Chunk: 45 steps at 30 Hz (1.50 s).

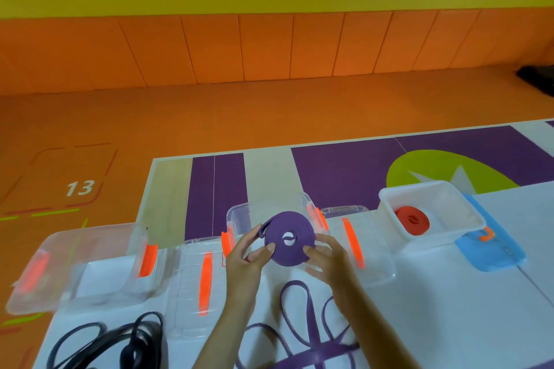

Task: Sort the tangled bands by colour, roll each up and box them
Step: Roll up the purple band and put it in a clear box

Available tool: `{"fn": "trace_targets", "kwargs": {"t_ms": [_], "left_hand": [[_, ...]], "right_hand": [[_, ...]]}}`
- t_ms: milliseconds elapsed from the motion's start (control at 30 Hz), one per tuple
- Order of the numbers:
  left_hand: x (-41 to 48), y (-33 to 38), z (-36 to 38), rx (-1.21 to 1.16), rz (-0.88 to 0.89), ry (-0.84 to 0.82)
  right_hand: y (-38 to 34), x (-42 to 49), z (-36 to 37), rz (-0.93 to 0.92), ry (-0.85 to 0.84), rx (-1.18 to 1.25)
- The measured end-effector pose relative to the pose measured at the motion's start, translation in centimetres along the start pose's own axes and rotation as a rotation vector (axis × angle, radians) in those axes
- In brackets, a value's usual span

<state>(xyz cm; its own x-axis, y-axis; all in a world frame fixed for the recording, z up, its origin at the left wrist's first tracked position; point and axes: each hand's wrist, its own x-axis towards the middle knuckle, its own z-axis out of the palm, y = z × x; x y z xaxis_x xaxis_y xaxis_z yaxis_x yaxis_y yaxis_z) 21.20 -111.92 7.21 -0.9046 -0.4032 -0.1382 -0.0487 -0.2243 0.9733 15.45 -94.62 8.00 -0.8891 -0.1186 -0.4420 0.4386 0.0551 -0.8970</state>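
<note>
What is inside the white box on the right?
One rolled red band lies inside the white box, near its left wall. The roll covers the floor beneath it, so that spot cannot be seen.

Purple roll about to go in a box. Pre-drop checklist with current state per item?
1. Grip: left hand and right hand both pinch the purple roll: ok.
2. Winding tight: outer end lifts off at its upper left: not ok.
3. Lid off the middle box: ok.
4. Floor of that box free: hidden by roll and hands: cannot tell.
5. Colours apart: red roll alone in right box: ok.
6. All bands rolled: loose purple bands and black bands lie unrolled: not ok.
</note>
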Motion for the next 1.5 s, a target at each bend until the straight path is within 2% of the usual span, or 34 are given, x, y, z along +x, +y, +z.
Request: {"fn": "trace_targets", "kwargs": {"t_ms": [200,300,367,467,567,633,767,967,1067,1200,1300,1433,1500], "left_hand": [[7.1,-2.3,-0.3,0.121,-0.158,0.051],[10.8,-3.7,-0.1,0.166,-0.236,0.073],[12.8,-5.0,0.2,0.171,-0.283,0.076],[15.3,-7.1,0.3,0.187,-0.348,0.102],[16.9,-9.8,0.0,0.231,-0.391,0.091],[17.7,-11.5,0.0,0.261,-0.419,0.088],[18.5,-14.1,0.4,0.327,-0.494,0.102],[18.9,-16.4,0.3,0.578,-0.442,0.091],[19.7,-16.8,1.2,0.767,-0.437,0.077],[20.1,-17.5,1.4,0.917,-0.423,0.163],[19.8,-17.2,2.1,0.947,-0.382,0.155],[19.2,-15.8,3.2,0.808,-0.445,0.188],[18.8,-15.5,2.8,0.850,-0.490,0.122]], "right_hand": [[0.9,7.0,-0.1,0.117,-0.064,-0.189],[1.7,10.2,0.4,0.127,-0.127,-0.373],[2.4,11.7,0.5,0.003,-0.091,-0.587],[3.1,13.0,0.5,-0.294,0.068,-0.966],[5.0,13.7,0.3,-0.491,-0.013,-1.252],[6.0,14.2,0.1,-0.508,-0.052,-1.350],[6.9,14.0,-0.2,-0.519,-0.062,-1.392],[7.7,13.2,-1.2,-0.616,-0.030,-1.283],[8.7,13.1,-1.9,-0.678,-0.081,-1.242],[9.9,13.1,-2.9,-0.721,-0.149,-1.141],[10.1,13.1,-3.1,-0.744,-0.151,-1.124],[9.8,13.0,-2.9,-0.812,-0.142,-1.167],[9.6,12.8,-2.9,-0.852,-0.139,-1.181]]}}
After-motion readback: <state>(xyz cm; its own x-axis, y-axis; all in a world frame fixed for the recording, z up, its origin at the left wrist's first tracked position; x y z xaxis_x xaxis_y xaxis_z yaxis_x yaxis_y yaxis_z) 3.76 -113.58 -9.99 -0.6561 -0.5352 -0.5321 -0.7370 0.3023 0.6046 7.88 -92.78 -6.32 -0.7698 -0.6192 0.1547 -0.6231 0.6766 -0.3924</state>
